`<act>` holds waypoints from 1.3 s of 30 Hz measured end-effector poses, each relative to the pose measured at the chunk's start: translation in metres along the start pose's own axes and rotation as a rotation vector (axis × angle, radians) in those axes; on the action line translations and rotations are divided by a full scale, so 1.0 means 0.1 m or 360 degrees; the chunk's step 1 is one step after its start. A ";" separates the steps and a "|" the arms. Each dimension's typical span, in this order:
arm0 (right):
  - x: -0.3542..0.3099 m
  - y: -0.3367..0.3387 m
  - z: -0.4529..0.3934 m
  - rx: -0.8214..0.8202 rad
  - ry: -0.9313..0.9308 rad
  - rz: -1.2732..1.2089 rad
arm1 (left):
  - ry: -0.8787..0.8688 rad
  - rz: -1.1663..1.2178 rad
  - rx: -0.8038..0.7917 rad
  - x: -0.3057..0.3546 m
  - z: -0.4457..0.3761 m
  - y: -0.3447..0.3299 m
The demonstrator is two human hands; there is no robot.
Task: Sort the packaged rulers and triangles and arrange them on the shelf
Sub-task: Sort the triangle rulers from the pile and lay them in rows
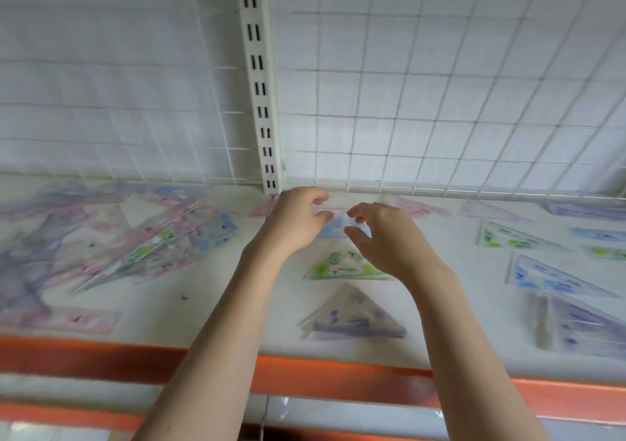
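Blue-printed, clear-wrapped plastic triangle (333,228) lies flat on the white shelf (220,312), directly under and between both hands, its base running left to right. Left hand (298,218) and right hand (386,237) hover over it with fingers loosely curled, holding nothing; whether the fingertips touch it is blurred. Nearer the orange shelf edge (305,373) lie a green triangle (342,266) and a purple triangle (352,318).

The white shelf (210,308) (orange front lip) carries a jumbled packet pile (135,240) at 9 o'clock, separate triangles (349,266) from centre toward 3.
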State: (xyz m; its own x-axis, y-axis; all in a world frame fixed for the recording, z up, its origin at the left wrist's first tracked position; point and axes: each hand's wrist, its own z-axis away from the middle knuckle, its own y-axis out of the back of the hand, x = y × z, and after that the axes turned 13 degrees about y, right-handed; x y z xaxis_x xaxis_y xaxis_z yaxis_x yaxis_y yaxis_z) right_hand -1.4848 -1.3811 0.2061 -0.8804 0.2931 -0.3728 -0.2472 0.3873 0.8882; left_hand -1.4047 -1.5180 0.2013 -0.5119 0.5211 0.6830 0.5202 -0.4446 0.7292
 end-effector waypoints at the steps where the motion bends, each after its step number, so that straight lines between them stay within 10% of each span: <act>1: -0.08 -0.06 -0.04 -0.0022 0.0028 -0.0010 | 0.0012 0.0052 0.0017 -0.12 0.05 0.08; 16: -1.04 -0.71 -0.42 -0.0268 0.0175 -0.0048 | 0.0313 -0.0134 0.0413 -1.44 0.65 1.28; 39: -1.56 -0.93 -0.98 -0.0627 -0.0454 -0.0013 | 0.0200 -0.0170 0.0385 -1.84 0.76 1.78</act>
State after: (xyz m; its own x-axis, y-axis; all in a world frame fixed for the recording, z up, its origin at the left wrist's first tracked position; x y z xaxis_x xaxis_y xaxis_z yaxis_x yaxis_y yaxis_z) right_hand -1.3645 -1.5489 0.2079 -0.7452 0.5410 -0.3899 -0.4366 0.0463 0.8985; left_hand -1.1658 -1.6383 0.2021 -0.6452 0.4547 0.6140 0.5992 -0.1974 0.7759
